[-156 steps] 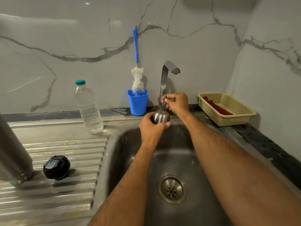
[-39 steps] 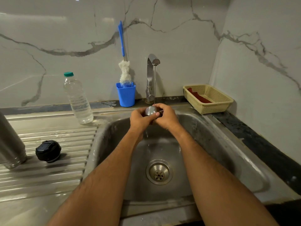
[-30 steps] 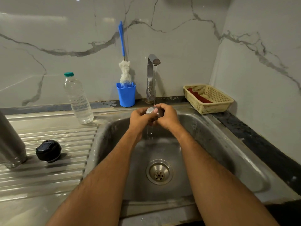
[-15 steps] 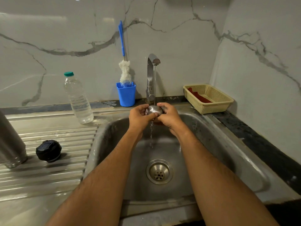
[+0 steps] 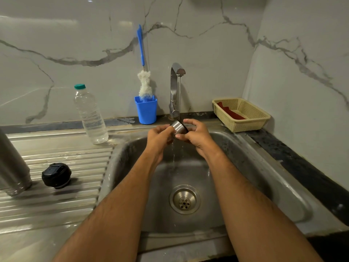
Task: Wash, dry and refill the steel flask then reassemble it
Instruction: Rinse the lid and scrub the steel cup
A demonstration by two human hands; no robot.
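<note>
Steel cup (image 5: 179, 127) tipped onto its side since half a second earlier, under the tap (image 5: 176, 87) stream. Left hand (image 5: 159, 137) and right hand (image 5: 196, 134) both clamped on it. Flask body (image 5: 11, 163), black stopper (image 5: 56, 174) unwashed on table; drying, refilling, reassembly pending.

A stainless steel sink basin (image 5: 245, 159) fills the near centre, its round steel drain strainer (image 5: 184, 199) in the floor of the bowl. To its left lies the ribbed steel draining board (image 5: 56, 203). On that board, at the far left edge, stands the tall steel flask body (image 5: 11, 165); just right of it sits the round black flask stopper (image 5: 56, 175). Farther back on the board stands a clear plastic water bottle with a green cap (image 5: 90, 115). Behind the basin rises the chrome tap (image 5: 174, 87). Left of the tap is a blue plastic cup (image 5: 146, 110), with a blue-handled bottle brush (image 5: 143, 76) standing in it. On the dark counter to the far right sits a beige perforated plastic basket (image 5: 251, 118) with a red cloth (image 5: 229, 112) lying in it. Below the spout, over the far part of the basin, the left hand (image 5: 159, 137) and the right hand (image 5: 196, 134) grip a small steel flask cup (image 5: 179, 126) between them.
</note>
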